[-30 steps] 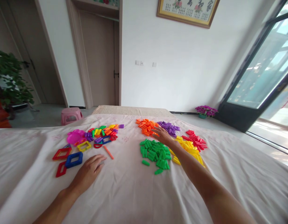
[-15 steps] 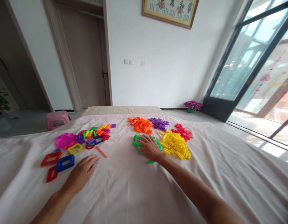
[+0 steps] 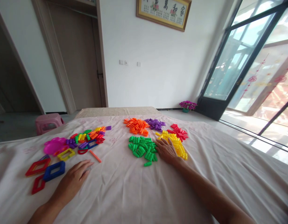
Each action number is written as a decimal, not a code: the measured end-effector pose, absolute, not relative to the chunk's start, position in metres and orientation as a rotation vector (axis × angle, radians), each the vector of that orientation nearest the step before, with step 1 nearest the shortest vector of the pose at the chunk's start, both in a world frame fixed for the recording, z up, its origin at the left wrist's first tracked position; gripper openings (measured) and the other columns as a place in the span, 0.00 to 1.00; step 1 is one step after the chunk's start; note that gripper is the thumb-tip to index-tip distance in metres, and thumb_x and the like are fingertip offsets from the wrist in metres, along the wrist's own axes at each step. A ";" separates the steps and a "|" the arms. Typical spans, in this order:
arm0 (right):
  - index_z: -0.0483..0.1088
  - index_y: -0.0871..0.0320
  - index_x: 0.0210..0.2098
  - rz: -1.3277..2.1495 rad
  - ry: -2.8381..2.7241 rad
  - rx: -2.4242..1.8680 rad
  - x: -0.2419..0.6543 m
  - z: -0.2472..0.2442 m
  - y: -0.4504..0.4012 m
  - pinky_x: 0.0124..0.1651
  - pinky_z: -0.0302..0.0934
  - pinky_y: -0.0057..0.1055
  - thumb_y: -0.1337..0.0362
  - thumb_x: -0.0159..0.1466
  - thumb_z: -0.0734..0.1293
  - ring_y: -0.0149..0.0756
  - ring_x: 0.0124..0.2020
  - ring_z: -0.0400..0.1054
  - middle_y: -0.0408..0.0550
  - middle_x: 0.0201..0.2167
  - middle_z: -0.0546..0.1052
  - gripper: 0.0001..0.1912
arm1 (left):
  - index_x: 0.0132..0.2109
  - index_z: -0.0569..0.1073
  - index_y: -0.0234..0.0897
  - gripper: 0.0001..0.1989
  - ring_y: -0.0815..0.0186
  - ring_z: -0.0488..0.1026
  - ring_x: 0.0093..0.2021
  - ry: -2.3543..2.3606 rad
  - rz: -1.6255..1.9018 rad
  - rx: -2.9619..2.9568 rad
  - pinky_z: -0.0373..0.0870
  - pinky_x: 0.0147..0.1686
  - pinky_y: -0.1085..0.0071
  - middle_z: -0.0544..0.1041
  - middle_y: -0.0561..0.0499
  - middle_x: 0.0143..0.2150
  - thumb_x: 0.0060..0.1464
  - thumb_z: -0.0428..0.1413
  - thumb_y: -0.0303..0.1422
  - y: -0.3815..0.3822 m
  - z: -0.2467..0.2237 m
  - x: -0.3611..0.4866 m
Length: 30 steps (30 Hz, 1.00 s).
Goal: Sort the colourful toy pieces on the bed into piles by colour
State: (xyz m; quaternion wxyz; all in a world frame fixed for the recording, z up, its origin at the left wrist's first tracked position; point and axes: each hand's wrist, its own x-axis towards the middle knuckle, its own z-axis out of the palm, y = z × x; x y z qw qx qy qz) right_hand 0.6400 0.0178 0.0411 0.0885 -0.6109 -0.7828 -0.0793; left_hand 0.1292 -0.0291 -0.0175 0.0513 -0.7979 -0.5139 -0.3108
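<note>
My right hand (image 3: pixel 167 150) lies with its fingers spread over the near left part of a pile of yellow plastic pieces (image 3: pixel 180 147), hiding some of them. Just left of it is a pile of green pieces (image 3: pixel 141 146), with one loose green piece at its near edge. My left hand (image 3: pixel 76 175) rests on the cloth, palm down, fingers stretched out and holding nothing visible. Near it lie a blue square frame (image 3: pixel 47 176), red frames (image 3: pixel 37 184) and an orange stick (image 3: pixel 95 156).
Orange (image 3: pixel 136 127), purple (image 3: pixel 155 124) and red pieces (image 3: pixel 179 132) form piles farther back. At the left are a magenta flower-shaped dish (image 3: pixel 50 146), a yellow frame (image 3: pixel 66 154) and mixed coloured pieces (image 3: pixel 82 137). A wrinkled pale cloth (image 3: pixel 125 193) covers the table. A pink stool (image 3: pixel 49 123) stands beyond.
My right hand has moved right, from the green pile onto the yellow one, uncovering the green pieces. My left hand stays on the cloth. The view has shifted slightly.
</note>
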 end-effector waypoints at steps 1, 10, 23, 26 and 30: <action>0.62 0.44 0.66 -0.232 -2.336 -1.809 0.641 0.041 0.022 0.70 0.29 0.59 0.52 0.74 0.52 0.48 0.69 0.52 0.45 0.66 0.66 0.25 | 0.50 0.78 0.44 0.15 0.61 0.76 0.54 -1.567 -0.942 -2.427 0.74 0.55 0.64 0.80 0.49 0.53 0.61 0.51 0.36 -0.029 -0.018 0.129; 0.70 0.45 0.60 -0.261 -2.312 -1.820 0.662 0.039 0.060 0.71 0.29 0.54 0.53 0.74 0.50 0.45 0.66 0.55 0.45 0.64 0.69 0.24 | 0.49 0.79 0.44 0.15 0.60 0.77 0.54 -1.613 -0.945 -2.427 0.75 0.55 0.64 0.80 0.49 0.53 0.60 0.51 0.36 -0.031 -0.013 0.132; 0.58 0.58 0.69 -0.072 -2.275 -1.664 0.599 0.038 0.074 0.69 0.50 0.43 0.52 0.74 0.48 0.42 0.69 0.53 0.53 0.69 0.62 0.30 | 0.51 0.79 0.43 0.16 0.60 0.76 0.54 -1.630 -0.966 -2.439 0.74 0.56 0.63 0.80 0.48 0.54 0.61 0.51 0.35 -0.035 -0.007 0.136; 0.62 0.55 0.67 0.017 -2.238 -1.646 0.589 0.029 0.076 0.68 0.51 0.45 0.51 0.74 0.49 0.43 0.68 0.56 0.51 0.66 0.66 0.29 | 0.52 0.79 0.42 0.17 0.60 0.76 0.55 -1.647 -0.946 -2.432 0.73 0.58 0.62 0.79 0.47 0.55 0.61 0.51 0.35 -0.038 -0.007 0.137; 0.65 0.53 0.65 0.039 -2.136 -1.561 0.597 0.021 0.070 0.68 0.54 0.46 0.51 0.74 0.48 0.43 0.67 0.58 0.50 0.65 0.67 0.29 | 0.54 0.78 0.42 0.17 0.60 0.75 0.57 -1.673 -0.913 -2.431 0.72 0.59 0.62 0.78 0.47 0.57 0.62 0.50 0.34 -0.044 -0.005 0.139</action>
